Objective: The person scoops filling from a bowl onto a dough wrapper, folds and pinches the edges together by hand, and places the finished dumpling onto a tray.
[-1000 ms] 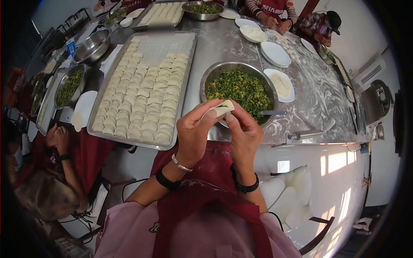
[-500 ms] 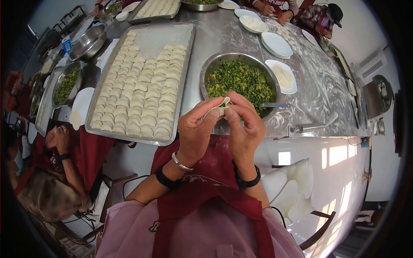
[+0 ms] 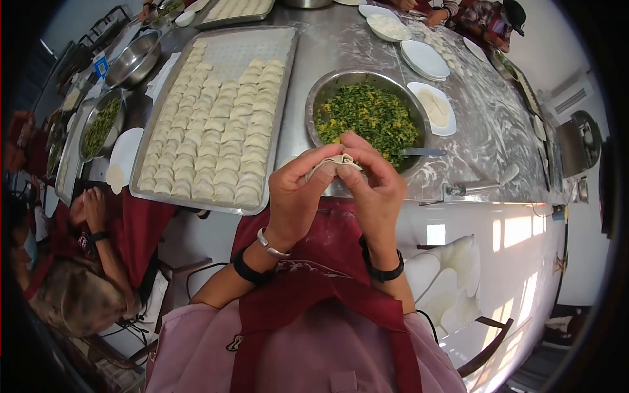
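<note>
Between the fingertips of both hands is a dumpling (image 3: 335, 163), its pale dough folded over and pinched along the top edge. My left hand (image 3: 296, 190) grips its left side with thumb and forefinger. On the other side, my right hand (image 3: 375, 187) pinches the right end. Both hands hover at the table's front edge, just in front of a steel bowl (image 3: 419, 111) of chopped green and yellow filling (image 3: 367, 118). A flat metal spatula handle (image 3: 426, 151) sticks out over that bowl's rim. To the left, rows of folded dumplings (image 3: 209, 144) lie on a large tray (image 3: 262, 40).
Right of the bowl are a plate with round wrappers (image 3: 432, 108) and stacked white plates (image 3: 424, 60). A rolling pin (image 3: 478, 186) lies near the front edge. A co-worker (image 3: 92, 262) sits at left; other people work across the floury steel table (image 3: 485, 124).
The dough's top edge, gaping open before, is now pressed together by my fingers. My hands have shifted only slightly, and the view has tilted a little.
</note>
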`<state>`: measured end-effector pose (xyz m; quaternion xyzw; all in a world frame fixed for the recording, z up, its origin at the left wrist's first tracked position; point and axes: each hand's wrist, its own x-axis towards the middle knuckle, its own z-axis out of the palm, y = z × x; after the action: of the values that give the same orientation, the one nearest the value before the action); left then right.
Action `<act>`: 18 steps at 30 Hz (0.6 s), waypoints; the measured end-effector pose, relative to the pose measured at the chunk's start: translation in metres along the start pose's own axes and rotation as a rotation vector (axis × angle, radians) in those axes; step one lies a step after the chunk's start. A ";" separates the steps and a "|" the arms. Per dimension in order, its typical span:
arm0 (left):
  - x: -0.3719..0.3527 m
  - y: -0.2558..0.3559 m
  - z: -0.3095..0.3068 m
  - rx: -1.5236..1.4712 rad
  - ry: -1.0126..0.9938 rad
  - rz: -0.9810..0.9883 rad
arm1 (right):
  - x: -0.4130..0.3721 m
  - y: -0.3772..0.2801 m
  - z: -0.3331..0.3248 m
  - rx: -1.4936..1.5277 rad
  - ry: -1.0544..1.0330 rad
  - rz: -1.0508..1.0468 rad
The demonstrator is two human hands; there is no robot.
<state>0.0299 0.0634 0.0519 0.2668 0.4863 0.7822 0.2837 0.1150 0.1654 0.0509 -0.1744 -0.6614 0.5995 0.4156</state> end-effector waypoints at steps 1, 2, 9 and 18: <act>-0.001 0.001 0.000 -0.011 0.019 -0.024 | -0.001 0.001 0.001 -0.036 0.008 -0.041; -0.001 0.000 -0.002 0.037 0.004 -0.016 | -0.001 0.002 0.002 -0.072 0.015 -0.083; 0.000 0.001 -0.011 0.234 -0.101 0.041 | 0.001 0.003 -0.005 -0.215 -0.057 -0.263; -0.001 0.009 -0.020 0.332 -0.172 -0.026 | -0.002 -0.002 -0.005 -0.289 -0.077 -0.194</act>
<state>0.0149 0.0474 0.0523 0.3695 0.5860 0.6619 0.2863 0.1210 0.1664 0.0519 -0.1449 -0.7699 0.4615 0.4164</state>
